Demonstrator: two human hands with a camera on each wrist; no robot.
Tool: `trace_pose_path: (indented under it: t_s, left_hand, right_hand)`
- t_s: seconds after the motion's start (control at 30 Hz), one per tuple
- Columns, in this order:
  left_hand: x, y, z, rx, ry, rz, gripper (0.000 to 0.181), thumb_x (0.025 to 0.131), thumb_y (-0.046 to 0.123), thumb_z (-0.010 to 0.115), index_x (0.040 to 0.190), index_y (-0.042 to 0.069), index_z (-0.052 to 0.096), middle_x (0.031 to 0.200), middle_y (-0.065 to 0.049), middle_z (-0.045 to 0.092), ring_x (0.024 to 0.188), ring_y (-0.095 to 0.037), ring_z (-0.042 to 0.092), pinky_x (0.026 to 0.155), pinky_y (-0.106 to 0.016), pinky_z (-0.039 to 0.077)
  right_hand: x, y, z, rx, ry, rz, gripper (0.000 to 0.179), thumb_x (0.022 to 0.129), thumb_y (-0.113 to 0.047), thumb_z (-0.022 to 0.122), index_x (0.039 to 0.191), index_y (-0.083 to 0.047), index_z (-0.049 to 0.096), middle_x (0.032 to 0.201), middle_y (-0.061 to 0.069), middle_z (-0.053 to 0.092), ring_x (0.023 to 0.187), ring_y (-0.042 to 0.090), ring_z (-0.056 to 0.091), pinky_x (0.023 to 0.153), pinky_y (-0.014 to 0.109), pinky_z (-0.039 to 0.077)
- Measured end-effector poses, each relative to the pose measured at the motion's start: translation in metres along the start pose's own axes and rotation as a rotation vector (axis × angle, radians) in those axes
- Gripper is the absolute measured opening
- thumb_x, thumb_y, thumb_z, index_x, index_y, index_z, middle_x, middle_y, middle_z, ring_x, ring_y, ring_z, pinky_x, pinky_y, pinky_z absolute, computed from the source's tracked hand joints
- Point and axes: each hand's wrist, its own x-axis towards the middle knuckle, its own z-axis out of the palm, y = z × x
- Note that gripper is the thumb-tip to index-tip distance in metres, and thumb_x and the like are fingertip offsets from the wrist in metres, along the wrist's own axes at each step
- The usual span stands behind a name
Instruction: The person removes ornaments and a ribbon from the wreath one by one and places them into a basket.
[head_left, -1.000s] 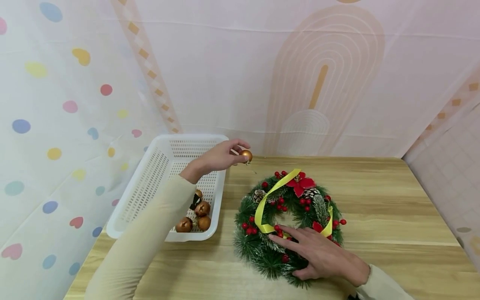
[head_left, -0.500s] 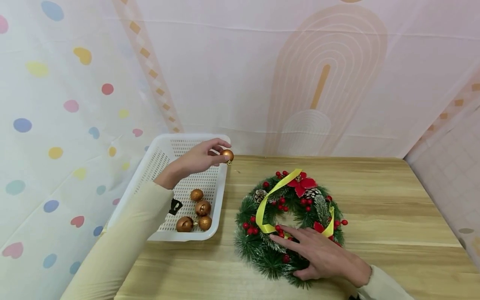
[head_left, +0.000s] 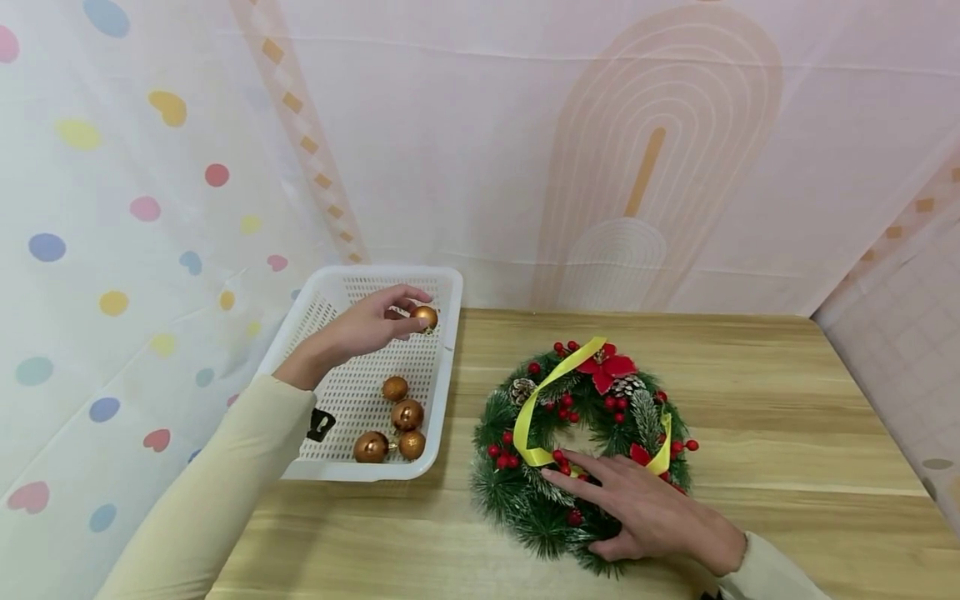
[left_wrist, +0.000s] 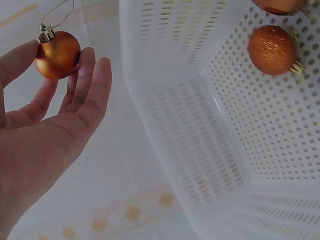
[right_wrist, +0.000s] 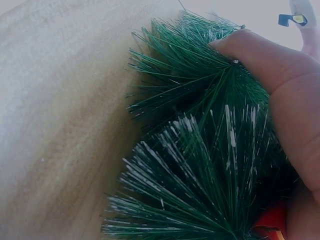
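My left hand [head_left: 367,323] pinches a coppery gold Christmas bauble [head_left: 424,317] between thumb and fingers, over the right side of the white basket [head_left: 455,333]. In the left wrist view the bauble [left_wrist: 58,56] is matte, with a gold cap and a thin hanging loop. My right hand [head_left: 648,508] rests on the near right of a green wreath [head_left: 510,492], fingers spread fairly straight across the ring. Its thumb [right_wrist: 255,52] presses into frosted needles in the right wrist view. A yellow ribbon [head_left: 527,417], red berries, pinecones and a red flower [head_left: 603,368] decorate the wreath.
Several copper baubles [head_left: 407,414] lie in the basket's near right corner, one of them glittery [left_wrist: 272,50]. The basket stands on the left of a wooden table [head_left: 780,417]. Patterned cloth [head_left: 465,150] hangs behind and at the sides.
My left hand has moved left with the bauble, from beyond the basket's right rim to over the basket. The baubles inside came into fuller view. My right hand and the wreath stayed put.
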Motion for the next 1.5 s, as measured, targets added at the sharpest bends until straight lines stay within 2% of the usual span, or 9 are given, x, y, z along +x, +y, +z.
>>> trace_pose_path:
  t_s: [0.2,0.43,0.73,1.03,1.5]
  left_hand:
    - [-0.009,-0.009,-0.005,0.036,0.013,-0.026,0.037,0.099,0.023,0.062,0.133,0.009,0.053,0.123,-0.015,0.057,0.107,-0.027,0.063,0.091,-0.040,0.052]
    - [-0.021,-0.021,-0.013,0.016,0.021,-0.044,0.038,0.100,0.022,0.061,0.134,0.007,0.052,0.120,-0.017,0.055,0.106,-0.027,0.063,0.090,-0.038,0.053]
    - [-0.034,-0.037,-0.023,0.035,0.026,-0.083,0.041,0.100,0.024,0.060,0.135,0.007,0.049,0.123,-0.018,0.055,0.107,-0.028,0.063,0.089,-0.037,0.052]
    - [-0.044,-0.041,-0.027,0.053,0.027,-0.115,0.043,0.100,0.025,0.060,0.137,0.008,0.048,0.126,-0.018,0.053,0.109,-0.028,0.062,0.091,-0.040,0.052]
    - [-0.047,-0.043,-0.030,0.073,0.033,-0.112,0.042,0.100,0.023,0.059,0.138,0.007,0.048,0.129,-0.019,0.054,0.109,-0.029,0.062,0.089,-0.038,0.051]
  right_hand:
    - [-0.001,0.000,0.001,-0.013,0.019,-0.012,0.105,0.077,-0.045,0.083,0.159,-0.032,0.018,0.156,0.010,0.036,0.120,0.025,0.058,0.092,0.051,0.050]
    - [-0.001,-0.001,0.001,-0.020,0.023,-0.012,0.106,0.076,-0.046,0.083,0.159,-0.032,0.019,0.156,0.009,0.036,0.120,0.025,0.058,0.092,0.050,0.050]
    - [-0.001,-0.002,0.001,-0.009,0.017,-0.014,0.105,0.077,-0.045,0.083,0.159,-0.032,0.019,0.156,0.009,0.036,0.120,0.026,0.057,0.092,0.051,0.050]
    - [-0.002,-0.004,0.000,0.009,-0.003,0.002,0.105,0.077,-0.045,0.083,0.159,-0.033,0.018,0.156,0.009,0.035,0.122,0.026,0.056,0.093,0.052,0.050]
    - [-0.002,-0.005,0.001,0.001,0.020,-0.011,0.104,0.078,-0.044,0.083,0.159,-0.033,0.018,0.156,0.008,0.036,0.121,0.025,0.057,0.091,0.051,0.050]
